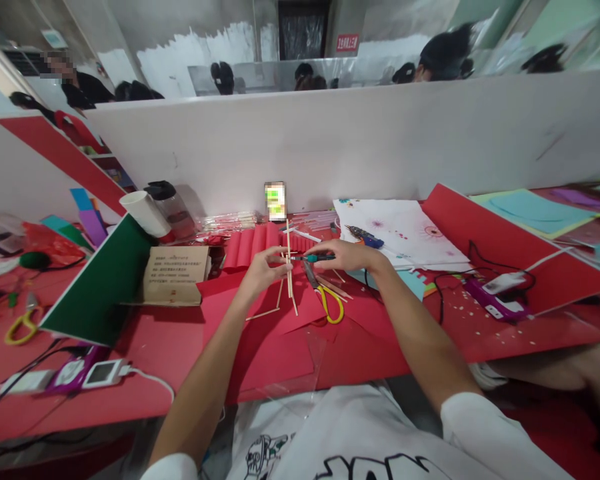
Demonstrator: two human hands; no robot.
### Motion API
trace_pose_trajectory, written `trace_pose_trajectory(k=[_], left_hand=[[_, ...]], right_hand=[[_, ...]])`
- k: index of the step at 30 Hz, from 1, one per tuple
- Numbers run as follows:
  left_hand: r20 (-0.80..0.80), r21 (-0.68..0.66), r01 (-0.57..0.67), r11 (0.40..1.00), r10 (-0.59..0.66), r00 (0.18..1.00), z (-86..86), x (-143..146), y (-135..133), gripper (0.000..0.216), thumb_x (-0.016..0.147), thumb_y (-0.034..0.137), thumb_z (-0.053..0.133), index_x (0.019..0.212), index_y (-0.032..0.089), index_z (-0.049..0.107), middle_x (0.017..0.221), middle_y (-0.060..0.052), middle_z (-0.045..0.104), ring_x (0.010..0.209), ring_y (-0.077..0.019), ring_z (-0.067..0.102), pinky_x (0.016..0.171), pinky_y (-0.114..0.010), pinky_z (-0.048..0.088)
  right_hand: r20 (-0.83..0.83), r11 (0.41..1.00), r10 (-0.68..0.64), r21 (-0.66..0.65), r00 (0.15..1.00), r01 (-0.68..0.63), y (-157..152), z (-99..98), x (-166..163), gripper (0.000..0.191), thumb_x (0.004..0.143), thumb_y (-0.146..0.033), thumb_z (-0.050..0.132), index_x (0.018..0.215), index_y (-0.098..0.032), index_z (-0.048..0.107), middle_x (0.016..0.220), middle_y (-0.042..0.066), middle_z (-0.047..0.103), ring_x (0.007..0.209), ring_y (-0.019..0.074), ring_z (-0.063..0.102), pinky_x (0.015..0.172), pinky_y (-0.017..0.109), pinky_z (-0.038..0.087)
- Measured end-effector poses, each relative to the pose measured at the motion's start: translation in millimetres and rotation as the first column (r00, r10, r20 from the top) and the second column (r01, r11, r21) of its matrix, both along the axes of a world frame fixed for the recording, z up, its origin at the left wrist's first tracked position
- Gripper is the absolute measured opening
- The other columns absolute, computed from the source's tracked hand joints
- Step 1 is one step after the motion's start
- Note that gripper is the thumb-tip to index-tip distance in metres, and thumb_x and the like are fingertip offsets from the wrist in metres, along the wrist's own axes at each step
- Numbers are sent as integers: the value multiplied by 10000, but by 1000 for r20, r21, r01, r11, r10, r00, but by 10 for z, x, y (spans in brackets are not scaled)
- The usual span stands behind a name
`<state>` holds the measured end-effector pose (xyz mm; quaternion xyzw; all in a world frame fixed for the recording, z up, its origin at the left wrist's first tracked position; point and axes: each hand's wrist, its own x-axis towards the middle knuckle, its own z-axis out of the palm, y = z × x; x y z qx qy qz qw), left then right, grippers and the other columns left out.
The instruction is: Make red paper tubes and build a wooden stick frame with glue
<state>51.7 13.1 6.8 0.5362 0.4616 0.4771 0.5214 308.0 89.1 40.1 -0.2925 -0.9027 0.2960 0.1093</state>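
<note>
Several thin wooden sticks [289,273] are pinched between the fingers of my left hand [269,267], some standing upright, others pointing downward. My right hand [347,256] is closed on a slim tool with a teal handle [321,257]; its thin tip reaches the sticks, and its exact kind is too small to make out. Just below my right hand lie yellow-handled scissors [334,307]. Red paper sheets [275,353] spread under both hands, with a bent stick [263,313] on them. Behind my left hand are rolled red paper tubes [250,245].
A lit phone [275,201] leans on the white partition [300,140]. A cardboard box [175,275] and a green board [100,287] stand left. To the right are blue-handled pliers [365,237], patterned white paper [405,233], a red board [510,260] and cables.
</note>
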Motion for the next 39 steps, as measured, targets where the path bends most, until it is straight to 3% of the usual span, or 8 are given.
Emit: trace_pose_trajectory(k=[6, 10, 12, 14, 17, 20, 25, 39], left_hand=[[-258, 8, 19, 1000, -16, 966, -42, -173, 46, 550, 720, 205, 843, 1232, 173, 643, 810, 0, 685, 658, -140, 684, 667, -288, 584], [-504, 203, -29, 979, 130, 854, -27, -265, 38, 318, 822, 257, 760, 1128, 184, 715, 904, -65, 742, 713, -165, 684, 693, -280, 552], [-508, 324, 0, 946, 174, 843, 42, -276, -3, 337, 913, 325, 666, 1224, 201, 696, 1051, -95, 751, 799, -185, 701, 754, -297, 557], [-502, 379, 118, 918, 97, 859, 126, -263, -59, 432, 955, 378, 613, 1361, 232, 630, 1250, -116, 709, 869, -195, 710, 813, -320, 564], [-501, 344, 290, 893, -87, 861, 195, -216, -125, 508, 938, 379, 649, 1430, 271, 582, 1432, -127, 613, 914, -188, 719, 876, -339, 570], [-443, 287, 348, 892, -199, 874, 163, -183, -127, 521, 922, 318, 672, 1432, 263, 582, 1488, -150, 569, 929, -180, 726, 890, -351, 583], [-403, 225, 390, 893, -279, 872, 76, -201, -67, 530, 901, 229, 672, 1424, 243, 591, 1474, -159, 579, 882, -155, 715, 845, -324, 596], [-471, 255, 390, 885, -239, 849, 178, -258, -88, 542, 863, 164, 622, 1398, 247, 625, 1219, -96, 702, 733, -123, 595, 712, -251, 544]], right_hand=[[-82, 997, -68, 20, 994, 70, -55, 1, 79, 473, 940, -496, 597, 1332, -249, 692, 1373, 85, 677, 1254, 295, 622, 1085, 458, 480], [-123, 990, -135, 27, 983, 139, -198, -56, 99, 480, 951, -509, 597, 1340, -242, 684, 1385, 102, 668, 1258, 298, 620, 1082, 464, 475], [-143, 987, -153, 35, 978, 159, -286, -119, 71, 480, 956, -505, 590, 1327, -217, 686, 1354, 118, 680, 1229, 294, 635, 1059, 452, 483], [-165, 986, -150, 45, 975, 159, -368, -196, 20, 472, 965, -499, 577, 1312, -199, 688, 1321, 129, 692, 1208, 291, 643, 1044, 444, 486], [-197, 985, -144, 67, 970, 160, -457, -299, -77, 455, 971, -491, 574, 1301, -195, 677, 1326, 133, 685, 1213, 287, 638, 1040, 429, 477], [-188, 983, -131, 103, 973, 152, -506, -343, -158, 413, 975, -488, 574, 1235, -187, 683, 1274, 134, 698, 1153, 281, 650, 991, 412, 486], [-104, 984, -138, 101, 985, 148, -538, -352, -211, 383, 994, -477, 538, 1203, -174, 645, 1153, 132, 723, 1010, 269, 672, 887, 387, 486], [-91, 944, -175, 268, 980, 194, -495, -618, -363, 378, 1026, -510, 450, 1080, -175, 616, 1075, 133, 709, 958, 264, 653, 826, 360, 445]])
